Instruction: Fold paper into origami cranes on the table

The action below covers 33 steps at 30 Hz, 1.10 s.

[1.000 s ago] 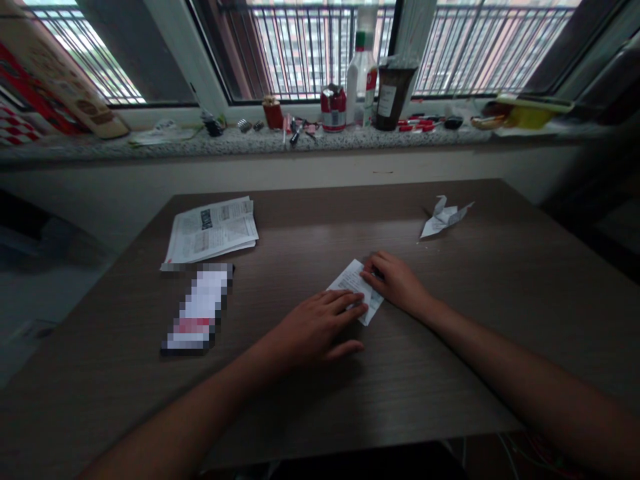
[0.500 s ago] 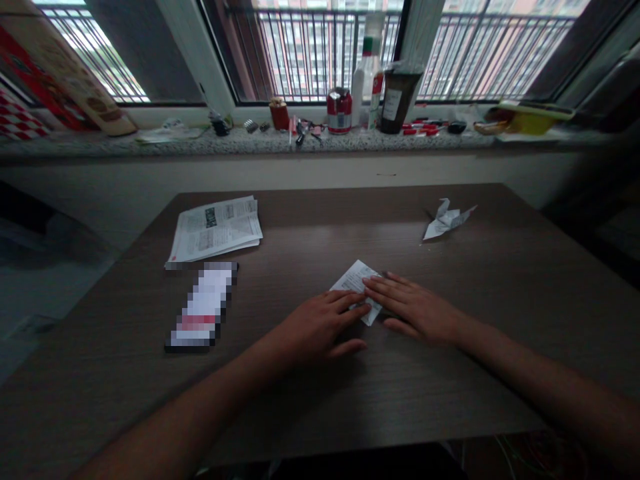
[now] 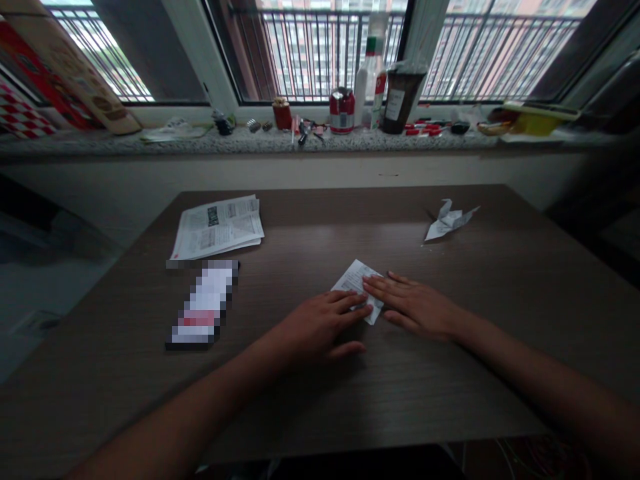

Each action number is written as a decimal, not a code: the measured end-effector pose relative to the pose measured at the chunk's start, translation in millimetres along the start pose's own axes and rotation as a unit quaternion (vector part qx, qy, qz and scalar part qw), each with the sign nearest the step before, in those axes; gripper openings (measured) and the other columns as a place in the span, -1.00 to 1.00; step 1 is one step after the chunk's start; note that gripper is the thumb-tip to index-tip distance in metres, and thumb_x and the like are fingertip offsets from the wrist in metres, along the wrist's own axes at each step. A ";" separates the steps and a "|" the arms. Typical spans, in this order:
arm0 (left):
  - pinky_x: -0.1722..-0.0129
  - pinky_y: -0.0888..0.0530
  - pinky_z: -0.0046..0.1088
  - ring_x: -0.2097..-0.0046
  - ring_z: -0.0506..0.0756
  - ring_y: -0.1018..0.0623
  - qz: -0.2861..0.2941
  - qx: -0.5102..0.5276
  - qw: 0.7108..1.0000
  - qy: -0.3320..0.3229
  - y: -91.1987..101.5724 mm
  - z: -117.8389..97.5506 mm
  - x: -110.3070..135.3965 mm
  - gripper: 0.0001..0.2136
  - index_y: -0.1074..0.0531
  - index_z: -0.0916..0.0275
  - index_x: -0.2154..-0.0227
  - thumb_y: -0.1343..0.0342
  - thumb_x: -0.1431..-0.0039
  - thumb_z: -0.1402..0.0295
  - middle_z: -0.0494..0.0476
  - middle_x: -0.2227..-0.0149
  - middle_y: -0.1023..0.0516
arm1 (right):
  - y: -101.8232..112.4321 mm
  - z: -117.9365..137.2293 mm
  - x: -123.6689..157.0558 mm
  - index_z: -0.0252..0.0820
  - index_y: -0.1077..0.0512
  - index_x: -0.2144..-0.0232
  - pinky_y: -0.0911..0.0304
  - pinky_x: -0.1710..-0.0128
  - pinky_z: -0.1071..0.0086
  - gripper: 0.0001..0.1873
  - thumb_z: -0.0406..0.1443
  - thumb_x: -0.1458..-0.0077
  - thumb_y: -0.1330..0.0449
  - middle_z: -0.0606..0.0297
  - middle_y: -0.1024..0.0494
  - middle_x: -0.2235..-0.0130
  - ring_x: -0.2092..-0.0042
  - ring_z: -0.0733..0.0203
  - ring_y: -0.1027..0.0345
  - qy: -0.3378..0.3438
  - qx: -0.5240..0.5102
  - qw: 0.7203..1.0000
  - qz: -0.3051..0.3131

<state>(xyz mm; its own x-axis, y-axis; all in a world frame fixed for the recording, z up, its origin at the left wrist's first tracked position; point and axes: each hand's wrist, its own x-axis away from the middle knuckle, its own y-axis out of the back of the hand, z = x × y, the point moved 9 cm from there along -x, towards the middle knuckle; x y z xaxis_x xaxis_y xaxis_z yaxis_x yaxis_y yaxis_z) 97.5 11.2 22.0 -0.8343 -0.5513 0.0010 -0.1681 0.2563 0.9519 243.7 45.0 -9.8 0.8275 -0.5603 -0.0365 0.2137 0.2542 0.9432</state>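
A small piece of folded printed paper (image 3: 356,273) lies flat on the brown table (image 3: 310,227). My left hand (image 3: 325,327) rests on its lower left part, fingers stretched out and thumb apart. From the other side, my right hand (image 3: 417,303) lays its extended fingers over the paper's right part, the fingertips close to those of the left. Both hands are open, palms down. The middle of the paper is partly hidden under the fingers. Toward the back right stands a folded paper crane (image 3: 447,221).
Printed sheets (image 3: 220,229) lie in a stack at the back left, with a phone (image 3: 207,303), its screen pixelated, in front of them. Along the windowsill (image 3: 200,145) stand a red can (image 3: 342,110), a dark cup (image 3: 400,100), a bottle (image 3: 367,87) and small clutter.
The right hand's fingers and thumb have shifted slightly on the paper. The left hand stays nearly in place. The whole view has moved a little.
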 end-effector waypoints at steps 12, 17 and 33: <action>-0.41 -0.17 -0.08 -0.44 0.28 -0.18 -0.016 -0.008 1.000 -0.008 -3.3 4.7 0.8 -0.44 -0.16 0.07 -0.43 0.02 -0.49 0.02 0.14 -0.45 -0.20 | 7.4 -13.5 -11.6 0.15 0.23 -0.50 0.09 -0.47 -0.06 -0.29 -0.13 -0.47 0.01 0.35 0.07 -0.50 -0.48 0.01 0.07 -0.081 0.034 0.993 -0.083; -0.37 -0.23 -0.11 -0.43 0.27 -0.21 -0.012 -0.005 1.000 -0.006 -3.3 7.1 -1.6 -0.49 -0.19 0.06 -0.41 0.05 -0.51 0.04 0.15 -0.44 -0.21 | 4.3 -17.1 -13.3 0.12 0.14 -0.50 0.06 -0.45 -0.11 -0.36 -0.15 -0.49 0.06 0.31 -0.03 -0.48 -0.47 0.02 0.05 -0.114 0.016 0.989 -0.096; -0.38 -0.23 -0.17 -0.42 0.21 -0.24 -0.027 0.011 1.000 0.009 1.9 9.5 -3.1 -0.53 -0.22 0.10 -0.39 0.08 -0.53 0.09 0.12 -0.42 -0.25 | 7.7 -10.7 -13.8 0.06 0.16 -0.51 0.09 -0.44 -0.18 -0.08 -0.02 -0.31 -0.21 0.20 0.00 -0.49 -0.47 -0.14 0.04 -0.102 0.015 0.990 -0.096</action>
<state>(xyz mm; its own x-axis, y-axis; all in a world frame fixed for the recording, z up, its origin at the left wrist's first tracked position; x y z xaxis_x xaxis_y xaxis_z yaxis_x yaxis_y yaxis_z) 94.8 20.9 20.8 -0.8139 -0.5793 -0.0449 -0.2249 0.2427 0.9437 239.5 63.2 -5.5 0.6505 -0.7443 -0.1514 0.3394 0.1065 0.9346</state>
